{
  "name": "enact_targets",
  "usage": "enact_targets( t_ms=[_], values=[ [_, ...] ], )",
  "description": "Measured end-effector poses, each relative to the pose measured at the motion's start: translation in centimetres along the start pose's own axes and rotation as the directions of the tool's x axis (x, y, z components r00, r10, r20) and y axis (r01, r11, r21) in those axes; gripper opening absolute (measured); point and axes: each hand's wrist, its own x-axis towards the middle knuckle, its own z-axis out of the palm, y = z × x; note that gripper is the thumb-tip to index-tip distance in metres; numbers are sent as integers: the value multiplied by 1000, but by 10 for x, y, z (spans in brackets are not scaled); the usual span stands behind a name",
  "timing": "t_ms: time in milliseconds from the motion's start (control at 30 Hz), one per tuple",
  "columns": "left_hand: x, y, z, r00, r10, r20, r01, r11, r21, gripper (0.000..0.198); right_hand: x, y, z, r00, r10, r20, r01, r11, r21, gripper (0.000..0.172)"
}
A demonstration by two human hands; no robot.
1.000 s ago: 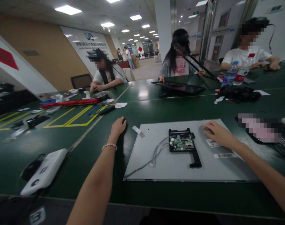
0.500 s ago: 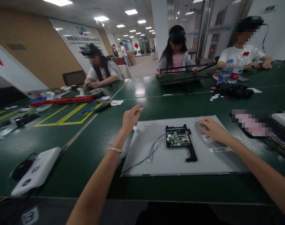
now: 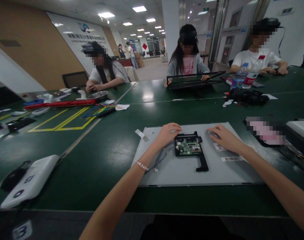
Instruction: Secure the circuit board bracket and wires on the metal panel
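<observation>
- so the panel [image 3: 224, 176] is lying flat on the desk [image 3: 111, 133] right in front of me, plain grey side up
- the bracket [image 3: 202, 163] sits around the middle of it, black, with a long hooked leg pointing toward my edge
- green board [image 3: 188, 148] is in the wide part of the bracket, parts facing up
- my left grip [image 3: 169, 133] is at the bracket's top left corner, fingers bent and pointing right. can't tell if it's pinching anything or even touching the plastic, the fingertips are too small to read
- my right grip [image 3: 223, 137] is over the right part of the panel, well apart from the board, fingers curled down. can't tell whether there's something in it either, the underside is hidden
- cables [image 3: 158, 160] come off the bracket's left side and run under my left forearm, just above the bracelet [image 3: 141, 165]
- sticker [image 3: 219, 147] is partly tucked under my right grip, and the barcode [image 3: 231, 159] is just below it
- bit of tape [image 3: 141, 135] pokes over the panel's top left edge
- off to my left there's a white device [image 3: 30, 183], and on my right a phone [image 3: 265, 131]
- across the desk a person [image 3: 188, 65] has both hands on a black frame [image 3: 192, 86], with two bottles [image 3: 252, 75] standing off to the right of it
</observation>
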Motion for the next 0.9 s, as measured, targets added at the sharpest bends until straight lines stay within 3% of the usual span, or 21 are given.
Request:
enact_targets(
  t_ms=[167,333,533,733,900],
  values=[
    [-4,-2,-1,998,-70,2,70,995,-67,22,0,-2,2,1000,4,4,-4,1000,8,40],
    [-8,-3,6,984,-164,67,160,985,57,25,0,-5,1,1000,4,9,-4,1000,14,39],
    [-10,0,4,981,-122,148,91,975,201,24,0,-6,0,1000,3,5,-4,1000,8,39],
    [-11,-4,6,991,27,128,-51,980,193,22,-1,-7,1,1000,-8,2,8,1000,16,39],
    [-10,-3,6,991,45,127,-78,961,265,21,1,-5,2,1000,-13,4,13,1000,24,40]
  ],
)
